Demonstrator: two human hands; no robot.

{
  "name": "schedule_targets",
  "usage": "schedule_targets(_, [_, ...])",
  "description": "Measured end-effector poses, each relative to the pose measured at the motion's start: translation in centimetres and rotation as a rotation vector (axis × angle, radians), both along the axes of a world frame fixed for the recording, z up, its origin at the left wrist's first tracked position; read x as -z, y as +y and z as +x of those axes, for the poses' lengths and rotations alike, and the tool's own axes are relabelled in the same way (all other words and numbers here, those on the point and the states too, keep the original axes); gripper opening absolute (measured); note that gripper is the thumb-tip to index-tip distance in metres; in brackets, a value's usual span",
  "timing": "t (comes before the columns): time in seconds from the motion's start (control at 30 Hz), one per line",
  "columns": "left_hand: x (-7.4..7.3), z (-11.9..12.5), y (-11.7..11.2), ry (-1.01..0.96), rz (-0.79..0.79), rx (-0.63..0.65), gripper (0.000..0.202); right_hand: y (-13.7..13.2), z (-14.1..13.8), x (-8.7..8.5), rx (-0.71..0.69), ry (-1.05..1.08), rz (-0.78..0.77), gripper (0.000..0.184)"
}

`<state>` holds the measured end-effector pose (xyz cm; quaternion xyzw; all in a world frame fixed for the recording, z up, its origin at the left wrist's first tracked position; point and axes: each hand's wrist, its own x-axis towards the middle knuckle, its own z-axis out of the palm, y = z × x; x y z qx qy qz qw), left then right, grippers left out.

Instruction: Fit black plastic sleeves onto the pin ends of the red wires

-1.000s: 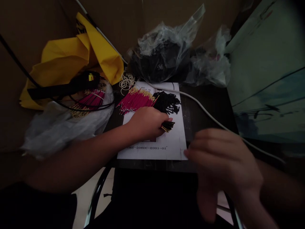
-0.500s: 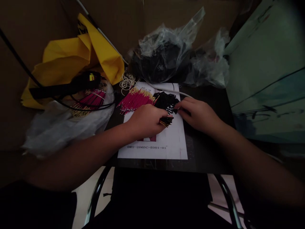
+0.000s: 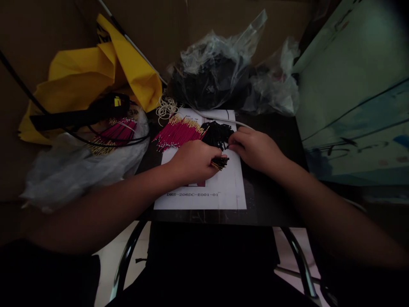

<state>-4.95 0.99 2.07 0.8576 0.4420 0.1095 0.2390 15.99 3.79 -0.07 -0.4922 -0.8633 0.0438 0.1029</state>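
Observation:
My left hand is closed round a bundle of thin wires, whose black and gold-coloured ends stick out past the thumb. To its right, my right hand pinches with thumb and forefinger at the edge of a pile of short black pieces; whatever is between the fingertips is too small to make out. Beside that pile lies a spread of red wires with gold-coloured tips. Both rest on a white printed sheet, partly hidden by my left hand.
Clear plastic bags with dark contents stand at the back. At left are a yellow bag, black cables and another bundle of red wires on crumpled plastic. A white cord crosses the sheet's top.
The whole view has shifted slightly, so everything sits a little further left. My right fingertips have closed in at the black pile's edge; my left hand keeps its hold on the wires.

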Motion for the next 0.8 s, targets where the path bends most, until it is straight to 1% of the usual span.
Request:
schedule_targets(0.1, [0.1, 0.0, 0.0, 0.052, 0.032, 0.010, 0.018, 0.2, -0.4, 0.1, -0.009, -0.045, 0.023, 0.012])
schedule_targets(0.23, [-0.3, 0.1, 0.0, 0.088, 0.021, 0.001, 0.017, 0.2, -0.9, 0.2, -0.027, -0.125, 0.055, 0.016])
schedule_targets(0.4, [-0.3, 0.2, 0.2, 0.113, 0.048, -0.023, 0.013, -0.1, -1.1, 0.2, -0.028, -0.186, 0.072, 0.015])
schedule_targets(0.5, [0.1, 0.2, 0.3, 0.090, 0.061, -0.063, 0.020, -0.3, -1.0, 0.4, -0.031, -0.193, 0.086, 0.014])
schedule_targets(0.57, [0.3, 0.1, 0.3, 0.074, 0.068, -0.086, 0.027, -0.4, -1.0, 0.5, -0.035, -0.171, 0.097, 0.013])
schedule_targets(0.67, [0.7, 0.0, 0.5, 0.039, 0.094, -0.122, 0.032, -0.6, -0.9, 0.6, -0.055, -0.081, 0.129, 0.011])
schedule_targets(0.8, [0.8, -0.1, 0.5, -0.019, 0.098, -0.135, 0.030, -1.1, -0.9, 0.4, -0.112, 0.067, 0.193, 0.011])
